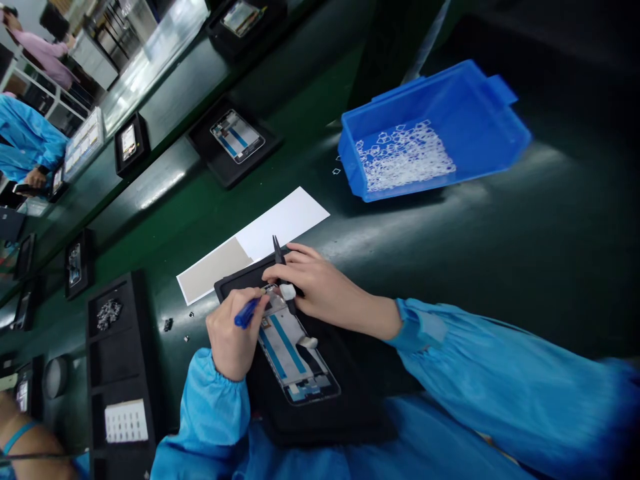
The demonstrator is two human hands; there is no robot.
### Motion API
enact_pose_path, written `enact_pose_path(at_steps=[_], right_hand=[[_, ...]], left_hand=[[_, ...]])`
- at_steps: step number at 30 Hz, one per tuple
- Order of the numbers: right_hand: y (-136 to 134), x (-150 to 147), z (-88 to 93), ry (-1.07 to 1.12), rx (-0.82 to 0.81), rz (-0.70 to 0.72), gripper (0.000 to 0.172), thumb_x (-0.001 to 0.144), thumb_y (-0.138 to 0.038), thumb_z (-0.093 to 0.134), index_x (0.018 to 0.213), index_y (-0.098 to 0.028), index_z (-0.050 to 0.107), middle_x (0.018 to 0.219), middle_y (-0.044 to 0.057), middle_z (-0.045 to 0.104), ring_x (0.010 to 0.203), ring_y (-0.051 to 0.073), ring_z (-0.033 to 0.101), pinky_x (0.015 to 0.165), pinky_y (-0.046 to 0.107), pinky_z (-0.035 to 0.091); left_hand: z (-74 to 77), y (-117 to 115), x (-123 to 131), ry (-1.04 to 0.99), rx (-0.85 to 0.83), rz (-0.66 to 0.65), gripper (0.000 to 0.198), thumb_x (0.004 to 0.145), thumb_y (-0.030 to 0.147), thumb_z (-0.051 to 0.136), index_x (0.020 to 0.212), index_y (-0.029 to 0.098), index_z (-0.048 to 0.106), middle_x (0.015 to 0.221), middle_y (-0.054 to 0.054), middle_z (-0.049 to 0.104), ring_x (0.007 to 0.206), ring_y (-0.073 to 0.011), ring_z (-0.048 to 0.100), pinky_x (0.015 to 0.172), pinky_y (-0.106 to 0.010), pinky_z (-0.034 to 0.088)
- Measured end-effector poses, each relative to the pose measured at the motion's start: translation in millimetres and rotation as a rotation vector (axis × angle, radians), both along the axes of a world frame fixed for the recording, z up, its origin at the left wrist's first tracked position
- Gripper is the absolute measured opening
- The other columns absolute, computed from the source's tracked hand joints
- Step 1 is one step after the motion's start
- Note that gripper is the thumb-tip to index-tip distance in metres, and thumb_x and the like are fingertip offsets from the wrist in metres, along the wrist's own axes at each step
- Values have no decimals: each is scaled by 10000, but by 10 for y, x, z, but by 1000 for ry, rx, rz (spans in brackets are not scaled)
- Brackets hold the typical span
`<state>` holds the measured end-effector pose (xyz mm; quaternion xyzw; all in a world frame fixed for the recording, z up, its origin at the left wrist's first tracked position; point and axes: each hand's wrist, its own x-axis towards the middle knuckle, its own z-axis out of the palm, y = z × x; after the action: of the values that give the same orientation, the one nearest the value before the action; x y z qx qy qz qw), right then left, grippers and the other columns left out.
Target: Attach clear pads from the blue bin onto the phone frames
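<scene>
A phone frame with two blue strips lies in a black foam tray right in front of me. My left hand is closed around a blue-handled tool, its fingers at the far end of the frame. Black tweezers are in my right hand, their points sticking out away from me past the tray's edge. Both hands almost meet over the frame's top, where the fingertips hide the detail. A white bit shows by my right fingers, and another whitish piece sits over the frame's side.
A blue bin of small white frame-shaped pieces stands far right. Beyond the tray lies a white card. A compartmented black tray with small parts is at left; another tray holds a phone frame. Co-workers sit farther left.
</scene>
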<state>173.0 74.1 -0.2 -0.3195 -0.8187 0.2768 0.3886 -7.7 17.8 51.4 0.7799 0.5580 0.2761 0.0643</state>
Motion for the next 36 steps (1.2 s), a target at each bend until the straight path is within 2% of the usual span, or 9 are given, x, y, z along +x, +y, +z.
enact_pose_path(at_steps=[6,14,16,19,23,26,29,31,36], right_hand=[[3,10,39,11,-32,37,420,660,53,418,980,-202,512,782,-9,550,776,204,556,1102,512,307],[0,-2,-67,73,-13,39,504,595,62,432,1016,-202,518,879,-15,607,791,200,553,1116,484,267],[-3,-9,-75,65,-22,33,502,597,64,442,1014,-203,524,862,-20,604,785,202,556,1115,477,272],[2,-11,-61,30,-42,30,504,595,72,445,1008,-203,534,852,-24,603,786,205,559,1118,470,273],[13,-9,-47,42,-50,37,504,597,83,440,999,-205,538,830,-35,596,785,203,559,1117,466,274],[10,-9,-54,64,-50,53,510,605,89,423,1007,-206,533,824,-40,589,771,193,552,1128,474,255],[-2,-14,-61,62,-39,69,490,625,77,412,1009,-204,531,842,-31,594,783,194,552,1134,489,248],[-10,-18,-58,67,-34,77,456,658,63,420,1011,-203,534,862,-21,602,797,199,553,1135,506,244],[-15,-13,-27,41,-71,83,443,681,56,403,1013,-207,532,817,-23,586,766,199,547,1148,526,240]], left_hand=[[-20,-71,-31,-88,-47,-24,32,956,192,602,928,190,588,916,-29,706,853,-140,702,736,-210,553],[2,-22,2,-58,-63,-106,24,964,191,591,947,190,608,888,-20,688,819,-124,692,711,-194,530],[-36,0,-8,-162,-76,-68,46,946,200,617,903,184,615,862,-19,690,814,-132,696,723,-205,543],[-85,20,-42,-379,-66,91,84,919,209,644,861,174,594,832,-18,696,762,-143,702,711,-235,564],[-27,-5,-128,-560,58,253,39,945,188,576,917,178,552,853,-15,680,800,-148,695,758,-276,566],[49,-89,-203,-370,52,128,121,970,151,480,913,185,581,833,-12,625,818,-138,648,749,-254,523],[40,-193,-236,60,-20,-34,214,971,132,452,990,193,656,738,-3,544,659,-123,546,592,-228,425],[-11,-236,-226,294,14,-75,256,987,145,441,1082,196,672,688,2,501,604,-135,487,559,-256,379],[-97,-230,-170,494,82,-102,292,1014,142,415,1136,203,674,660,5,475,579,-146,444,556,-283,341]])
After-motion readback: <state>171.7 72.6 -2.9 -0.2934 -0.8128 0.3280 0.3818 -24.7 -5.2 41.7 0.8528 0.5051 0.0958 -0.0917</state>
